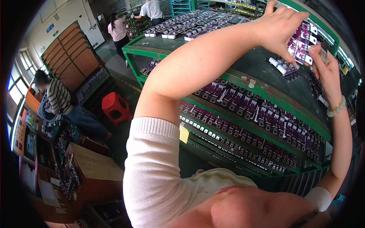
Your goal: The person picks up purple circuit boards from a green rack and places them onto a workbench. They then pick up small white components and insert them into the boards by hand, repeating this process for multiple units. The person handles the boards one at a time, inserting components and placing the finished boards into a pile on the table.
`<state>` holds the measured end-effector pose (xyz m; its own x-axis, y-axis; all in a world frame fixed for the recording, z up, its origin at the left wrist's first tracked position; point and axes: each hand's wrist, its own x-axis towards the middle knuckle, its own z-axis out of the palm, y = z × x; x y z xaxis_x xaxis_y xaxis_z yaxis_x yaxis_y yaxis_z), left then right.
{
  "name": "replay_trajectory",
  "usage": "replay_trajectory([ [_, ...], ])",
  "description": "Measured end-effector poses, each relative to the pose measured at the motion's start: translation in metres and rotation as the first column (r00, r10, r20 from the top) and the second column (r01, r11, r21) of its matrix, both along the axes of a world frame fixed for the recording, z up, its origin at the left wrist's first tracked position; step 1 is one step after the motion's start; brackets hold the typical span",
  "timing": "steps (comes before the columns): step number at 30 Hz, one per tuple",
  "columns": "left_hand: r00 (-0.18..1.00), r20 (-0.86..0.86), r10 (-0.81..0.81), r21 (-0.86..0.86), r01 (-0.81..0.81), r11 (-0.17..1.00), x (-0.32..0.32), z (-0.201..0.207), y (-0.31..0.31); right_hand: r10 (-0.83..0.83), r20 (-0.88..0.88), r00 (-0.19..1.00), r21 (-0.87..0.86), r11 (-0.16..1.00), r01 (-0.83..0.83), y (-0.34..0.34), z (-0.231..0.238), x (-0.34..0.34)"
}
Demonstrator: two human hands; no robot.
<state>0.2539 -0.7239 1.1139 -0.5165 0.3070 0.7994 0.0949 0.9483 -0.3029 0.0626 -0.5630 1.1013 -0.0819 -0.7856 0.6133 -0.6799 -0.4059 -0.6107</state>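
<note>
Over the top of the green rack (pixel 243 59), a purple circuit board (pixel 300 40) with white parts is up in the air between my hands. My left hand (pixel 279 32) spans the board, with the thumb at its lower edge and a finger at its upper end. At the board's right side, my right hand (pixel 326 70) closes with the thumb against it. A small greyish piece (pixel 324 53) shows between the right fingers; its kind is unclear. Below the hands, another board with a white block (pixel 281 65) lies on the dark rack top.
Rows of circuit boards (pixel 213 24) cover the far rack top, and more boards (pixel 258 108) fill the shelves below. A red stool (pixel 115 108) stands to the left. One person (pixel 57 93) works at a bench on the left; two people (pixel 118 32) (pixel 152 11) stand at the back.
</note>
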Motion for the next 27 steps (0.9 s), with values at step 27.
replay_trajectory([
  [27,0.775,0.198,0.600,-0.085,-0.596,0.799,0.050,0.050,-0.015,-0.120,-0.354,0.928,-0.279,0.960,0.017,-0.004,-0.007,0.002],
])
